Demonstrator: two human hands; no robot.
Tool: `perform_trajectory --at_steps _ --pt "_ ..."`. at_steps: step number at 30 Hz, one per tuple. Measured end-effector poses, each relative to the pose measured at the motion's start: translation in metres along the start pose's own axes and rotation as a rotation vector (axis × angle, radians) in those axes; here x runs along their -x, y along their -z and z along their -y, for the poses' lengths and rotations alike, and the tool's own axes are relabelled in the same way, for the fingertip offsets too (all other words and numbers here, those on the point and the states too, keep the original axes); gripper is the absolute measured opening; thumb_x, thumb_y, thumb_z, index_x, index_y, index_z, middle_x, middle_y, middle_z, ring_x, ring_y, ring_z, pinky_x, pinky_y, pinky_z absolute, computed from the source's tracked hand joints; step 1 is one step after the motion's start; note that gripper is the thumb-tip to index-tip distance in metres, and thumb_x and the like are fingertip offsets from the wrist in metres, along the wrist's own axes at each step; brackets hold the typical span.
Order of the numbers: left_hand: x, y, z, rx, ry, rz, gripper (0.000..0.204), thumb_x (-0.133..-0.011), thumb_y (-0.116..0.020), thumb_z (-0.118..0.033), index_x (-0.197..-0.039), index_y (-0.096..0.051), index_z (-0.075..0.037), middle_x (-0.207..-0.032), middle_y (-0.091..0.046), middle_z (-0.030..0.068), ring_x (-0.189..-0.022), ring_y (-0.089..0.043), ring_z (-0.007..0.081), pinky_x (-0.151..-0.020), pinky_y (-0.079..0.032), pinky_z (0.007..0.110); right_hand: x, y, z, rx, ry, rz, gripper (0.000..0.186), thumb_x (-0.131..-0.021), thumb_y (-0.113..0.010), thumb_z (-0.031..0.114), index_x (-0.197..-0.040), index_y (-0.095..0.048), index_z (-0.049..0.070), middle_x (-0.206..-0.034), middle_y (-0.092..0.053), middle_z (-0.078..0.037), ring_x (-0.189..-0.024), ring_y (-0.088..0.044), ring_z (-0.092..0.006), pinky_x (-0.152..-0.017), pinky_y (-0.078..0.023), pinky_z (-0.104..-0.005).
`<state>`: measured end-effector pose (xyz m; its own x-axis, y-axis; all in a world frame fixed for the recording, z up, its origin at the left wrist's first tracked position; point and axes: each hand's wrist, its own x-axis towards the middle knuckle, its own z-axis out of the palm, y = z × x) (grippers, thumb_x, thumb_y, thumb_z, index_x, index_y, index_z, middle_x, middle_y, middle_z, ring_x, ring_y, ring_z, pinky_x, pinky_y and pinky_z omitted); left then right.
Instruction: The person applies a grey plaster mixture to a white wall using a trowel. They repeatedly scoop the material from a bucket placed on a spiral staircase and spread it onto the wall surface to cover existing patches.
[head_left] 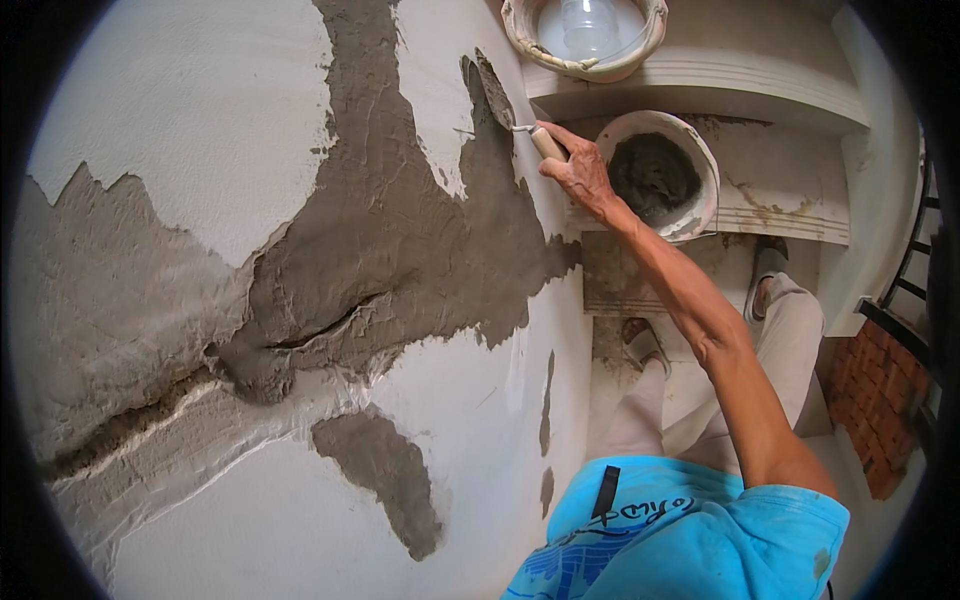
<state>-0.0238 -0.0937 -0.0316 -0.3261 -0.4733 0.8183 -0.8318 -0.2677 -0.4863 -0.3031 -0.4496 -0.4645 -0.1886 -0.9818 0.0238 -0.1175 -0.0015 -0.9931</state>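
My right hand [583,175] is closed around the wooden handle of a trowel [549,144]. The trowel's blade lies against the wall [200,90] at the upper end of a strip of wet grey mortar [370,220]. This mortar spreads in a wide, uneven patch over the white surface, with a dark slit in its lower middle. Beside my right wrist, a white bucket [707,200] holds more grey mortar [655,178]. My left hand is not in view.
A second bucket [650,50], with a clear plastic container [590,28] in it, sits on a higher stair [760,80]. My feet are on the steps below. A black railing [905,290] and reddish bricks [872,400] are at right. An open groove [130,425] runs along the wall's lower left.
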Motion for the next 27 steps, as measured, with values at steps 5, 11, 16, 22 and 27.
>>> perform_trajectory --at_steps 5,11,16,22,27 --pt "0.002 0.005 0.01 -0.084 0.024 0.047 0.073 -0.104 -0.055 -0.044 -0.158 -0.029 -0.001 -0.161 -0.028 0.0262 -0.139 -0.045 0.0376 -0.102 -0.05 0.045 -0.01 0.001 -0.022 0.023 0.092 0.004 0.067 -0.071 -0.069 0.021 -0.137 -0.063 0.008 -0.118 -0.071 -0.023 -0.1 -0.07 -0.0357 -0.093 -0.053 -0.0402" --pt "-0.001 0.009 0.008 -0.244 -0.064 0.063 0.068 -0.104 -0.052 -0.047 -0.153 -0.037 -0.002 -0.157 -0.032 0.0305 -0.143 -0.04 0.0413 -0.104 -0.049 0.056 0.027 0.008 -0.02 -0.009 0.138 0.106 0.067 -0.072 -0.069 0.02 -0.138 -0.063 0.009 -0.12 -0.071 -0.022 -0.101 -0.07 -0.0348 -0.092 -0.055 -0.0411" --pt "-0.003 0.01 0.005 -0.335 -0.113 0.077 0.065 -0.104 -0.049 -0.05 -0.149 -0.044 -0.003 -0.155 -0.035 0.034 -0.146 -0.036 0.0443 -0.105 -0.049 0.065 0.01 0.006 -0.009 -0.039 -0.002 0.032 0.067 -0.072 -0.068 0.021 -0.137 -0.063 0.008 -0.117 -0.071 -0.022 -0.099 -0.07 -0.0351 -0.093 -0.054 -0.0409" --pt "-0.002 0.008 0.005 -0.376 -0.101 0.056 0.064 -0.104 -0.051 -0.045 -0.146 -0.045 0.003 -0.152 -0.038 0.0362 -0.142 -0.04 0.0486 -0.105 -0.052 0.06 -0.016 0.007 -0.016 -0.009 0.036 0.043 0.068 -0.07 -0.069 0.02 -0.138 -0.064 0.009 -0.121 -0.071 -0.022 -0.101 -0.069 -0.0353 -0.094 -0.054 -0.0397" --pt "-0.002 0.012 0.008 -0.426 -0.17 0.087 0.064 -0.103 -0.055 -0.042 -0.146 -0.044 0.003 -0.152 -0.038 0.0357 -0.141 -0.041 0.0484 -0.104 -0.054 0.057 0.01 0.014 -0.019 -0.009 0.085 0.133 0.071 -0.069 -0.071 0.019 -0.139 -0.063 0.013 -0.125 -0.071 -0.02 -0.104 -0.07 -0.0332 -0.096 -0.054 -0.0387"
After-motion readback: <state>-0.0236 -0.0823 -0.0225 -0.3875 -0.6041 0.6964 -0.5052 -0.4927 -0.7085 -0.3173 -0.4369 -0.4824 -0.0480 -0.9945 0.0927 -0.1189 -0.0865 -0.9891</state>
